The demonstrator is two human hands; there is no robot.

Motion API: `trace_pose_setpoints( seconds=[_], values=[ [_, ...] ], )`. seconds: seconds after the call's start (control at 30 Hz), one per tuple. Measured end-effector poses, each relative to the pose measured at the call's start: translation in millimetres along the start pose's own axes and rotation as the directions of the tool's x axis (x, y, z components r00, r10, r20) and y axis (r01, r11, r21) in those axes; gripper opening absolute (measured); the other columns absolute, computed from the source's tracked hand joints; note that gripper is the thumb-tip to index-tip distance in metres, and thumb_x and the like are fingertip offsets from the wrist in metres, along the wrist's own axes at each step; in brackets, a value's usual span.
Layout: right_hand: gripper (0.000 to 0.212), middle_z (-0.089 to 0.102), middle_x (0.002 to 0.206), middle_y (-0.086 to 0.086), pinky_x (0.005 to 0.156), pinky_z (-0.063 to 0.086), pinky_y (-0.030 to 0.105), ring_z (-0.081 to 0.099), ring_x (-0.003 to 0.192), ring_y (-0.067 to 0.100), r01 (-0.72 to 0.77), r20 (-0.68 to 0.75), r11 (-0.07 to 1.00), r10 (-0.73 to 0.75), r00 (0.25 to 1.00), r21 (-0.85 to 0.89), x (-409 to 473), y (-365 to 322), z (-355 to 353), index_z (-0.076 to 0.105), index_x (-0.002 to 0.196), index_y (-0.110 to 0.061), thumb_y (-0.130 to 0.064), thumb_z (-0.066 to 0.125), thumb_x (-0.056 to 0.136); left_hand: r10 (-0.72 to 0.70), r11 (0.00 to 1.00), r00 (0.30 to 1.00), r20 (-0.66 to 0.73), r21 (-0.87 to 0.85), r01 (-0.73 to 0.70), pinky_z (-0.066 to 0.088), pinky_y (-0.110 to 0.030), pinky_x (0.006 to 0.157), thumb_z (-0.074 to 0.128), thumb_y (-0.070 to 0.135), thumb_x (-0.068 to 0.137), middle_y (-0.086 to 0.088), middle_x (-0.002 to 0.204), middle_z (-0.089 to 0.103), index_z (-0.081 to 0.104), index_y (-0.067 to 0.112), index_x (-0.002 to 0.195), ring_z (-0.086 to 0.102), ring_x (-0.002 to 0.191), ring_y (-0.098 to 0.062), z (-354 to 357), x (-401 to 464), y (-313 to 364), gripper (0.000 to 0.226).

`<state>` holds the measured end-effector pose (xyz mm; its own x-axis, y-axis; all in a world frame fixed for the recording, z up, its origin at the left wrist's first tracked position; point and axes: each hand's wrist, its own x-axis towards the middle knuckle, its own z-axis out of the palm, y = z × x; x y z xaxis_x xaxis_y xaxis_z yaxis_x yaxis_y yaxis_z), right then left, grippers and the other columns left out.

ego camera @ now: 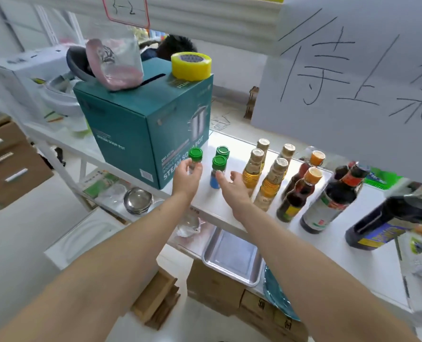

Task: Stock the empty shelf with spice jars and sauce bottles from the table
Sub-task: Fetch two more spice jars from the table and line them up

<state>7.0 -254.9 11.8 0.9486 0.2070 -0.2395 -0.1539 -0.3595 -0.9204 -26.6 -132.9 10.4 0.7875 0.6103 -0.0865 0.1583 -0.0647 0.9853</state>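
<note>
Three green-capped spice jars stand on the white shelf, just beside the teal steam pot box. The left hand has its fingers curled around the leftmost spice jar, which stands upright close to the box. The right hand is open with relaxed, spread fingers, one fingertip touching the front spice jar and holding nothing. The third spice jar stands behind. To the right are four gold-capped bottles, two orange-capped sauce bottles and dark soy sauce bottles.
</note>
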Motion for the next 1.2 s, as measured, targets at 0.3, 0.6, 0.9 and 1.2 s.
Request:
trace_pose_setpoints(
  seconds=[0.3, 0.6, 0.9, 1.2],
  values=[
    [0.064, 0.047, 0.141, 0.009, 0.102, 0.039, 0.036, 0.046, 0.126, 0.025, -0.005, -0.141, 1.000, 0.005, 0.990, 0.003, 47.1, 1.2, 37.3, 0.032, 0.143, -0.011, -0.038, 0.062, 0.092, -0.008, 0.998, 0.995, 0.098, 0.058, 0.002, 0.035, 0.001, 0.068, 0.058, 0.019, 0.096, 0.021, 0.104, 0.048, 0.038, 0.007, 0.141, 0.042, 0.078, 0.012, 2.2, 60.2, -17.8, 0.050],
    [0.042, 0.064, 0.112, 0.003, 0.093, 0.048, 0.037, 0.060, 0.102, 0.021, -0.027, -0.294, 0.999, 0.034, 0.955, 0.030, 72.5, 7.7, 52.8, 0.052, 0.120, -0.015, -0.042, 0.064, 0.090, -0.024, 0.998, 0.976, 0.215, 0.053, 0.013, 0.039, -0.024, 0.094, 0.060, 0.019, 0.095, 0.009, 0.122, 0.054, 0.047, 0.015, 0.131, 0.050, 0.107, -0.003, -4.1, 93.2, -32.6, 0.039],
    [0.039, 0.062, 0.110, 0.009, 0.093, 0.050, 0.047, 0.060, 0.101, 0.027, -0.019, -0.275, 0.998, 0.001, 0.961, -0.062, 84.0, 15.9, 51.5, 0.058, 0.112, -0.017, -0.048, 0.060, 0.089, -0.027, 0.989, 0.965, 0.262, 0.146, -0.012, 0.051, -0.044, 0.097, 0.063, 0.060, 0.073, -0.010, 0.122, 0.055, 0.058, 0.026, 0.116, 0.064, 0.104, -0.023, -2.9, 119.8, -57.5, 0.055],
    [0.038, 0.063, 0.106, 0.006, 0.086, 0.050, 0.040, 0.060, 0.097, 0.022, 0.009, -0.183, 0.999, -0.017, 0.983, -0.044, 58.3, 22.4, 41.7, 0.055, 0.111, -0.013, -0.047, 0.056, 0.094, 0.003, 0.997, 0.947, 0.321, 0.074, -0.029, 0.044, -0.023, 0.075, 0.061, 0.032, 0.093, -0.003, 0.103, 0.063, 0.057, 0.009, 0.114, 0.058, 0.088, -0.010, -13.8, 85.6, -37.9, 0.032]
  ],
)
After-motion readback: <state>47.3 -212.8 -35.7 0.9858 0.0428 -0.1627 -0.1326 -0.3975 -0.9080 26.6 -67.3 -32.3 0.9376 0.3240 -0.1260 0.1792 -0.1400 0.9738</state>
